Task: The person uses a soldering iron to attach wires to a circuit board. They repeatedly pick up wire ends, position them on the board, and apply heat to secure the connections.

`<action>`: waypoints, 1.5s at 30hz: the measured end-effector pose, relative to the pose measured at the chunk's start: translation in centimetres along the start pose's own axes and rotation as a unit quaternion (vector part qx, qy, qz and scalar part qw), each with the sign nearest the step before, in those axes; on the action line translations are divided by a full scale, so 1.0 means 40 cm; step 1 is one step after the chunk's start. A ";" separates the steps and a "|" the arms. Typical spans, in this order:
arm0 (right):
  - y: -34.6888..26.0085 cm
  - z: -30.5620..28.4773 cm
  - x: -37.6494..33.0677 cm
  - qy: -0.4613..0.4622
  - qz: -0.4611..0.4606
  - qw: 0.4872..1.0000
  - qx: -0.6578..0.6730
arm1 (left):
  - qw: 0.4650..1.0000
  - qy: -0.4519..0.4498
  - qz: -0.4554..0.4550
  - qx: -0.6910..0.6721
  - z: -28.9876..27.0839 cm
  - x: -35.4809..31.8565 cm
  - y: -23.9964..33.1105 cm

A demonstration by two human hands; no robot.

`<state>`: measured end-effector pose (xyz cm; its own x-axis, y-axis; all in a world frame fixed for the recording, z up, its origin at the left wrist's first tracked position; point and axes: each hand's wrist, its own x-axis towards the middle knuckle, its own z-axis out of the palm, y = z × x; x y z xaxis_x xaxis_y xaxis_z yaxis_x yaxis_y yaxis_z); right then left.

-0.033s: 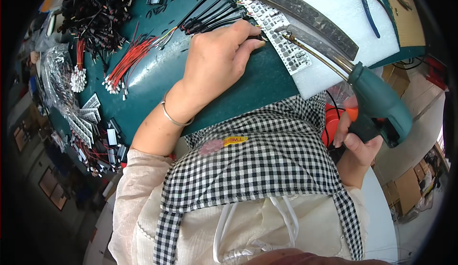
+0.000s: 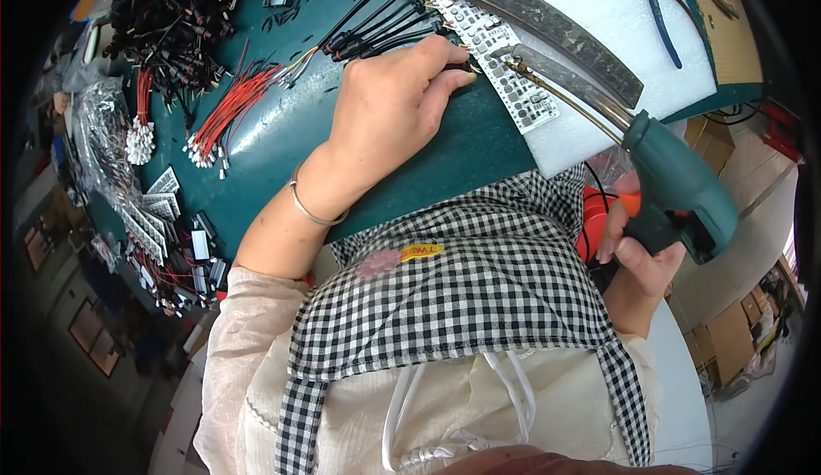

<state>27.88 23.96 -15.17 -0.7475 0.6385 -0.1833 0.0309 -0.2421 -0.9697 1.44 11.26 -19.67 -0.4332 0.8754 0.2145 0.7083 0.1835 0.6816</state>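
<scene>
My left hand [image 2: 389, 103] is closed in a pinch on a black cable [image 2: 462, 67] at the left edge of a strip of white circuit boards [image 2: 500, 64]. The cable's end is mostly hidden by my fingers. My right hand [image 2: 646, 263] grips the handle of a green soldering gun [image 2: 680, 171] with an orange trigger. Its metal barrel and a thin brass-coloured tube reach to the left, and the tip is over the boards, close to my left fingertips. Several black cables [image 2: 376, 37] fan out beyond my left hand, their ends at the boards' edge.
A dark, heavy bar [image 2: 530, 22] lies across the boards on a white foam sheet [image 2: 590, 129]. Blue-handled pliers [image 2: 663, 26] rest behind. Red wires with white plugs [image 2: 235, 116] and a heap of black connectors [image 2: 171, 22] are on the green mat [image 2: 282, 159] at left.
</scene>
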 end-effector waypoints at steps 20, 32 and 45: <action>-0.011 0.029 0.004 0.008 0.049 0.999 -0.022 | 1.000 0.015 0.014 0.005 0.004 0.001 -0.004; -0.002 0.029 0.021 0.033 0.025 0.999 -0.002 | 0.999 0.024 0.025 0.013 0.010 -0.002 -0.002; -0.027 0.025 0.027 0.072 -0.018 0.997 -0.007 | 0.999 0.017 0.022 0.019 0.004 0.002 0.002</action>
<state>26.40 24.19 -14.15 -0.6450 0.7456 -0.1678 0.0147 -0.2074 -0.9781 1.55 11.43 -19.71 -0.4195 0.8673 0.2680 0.7480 0.1630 0.6433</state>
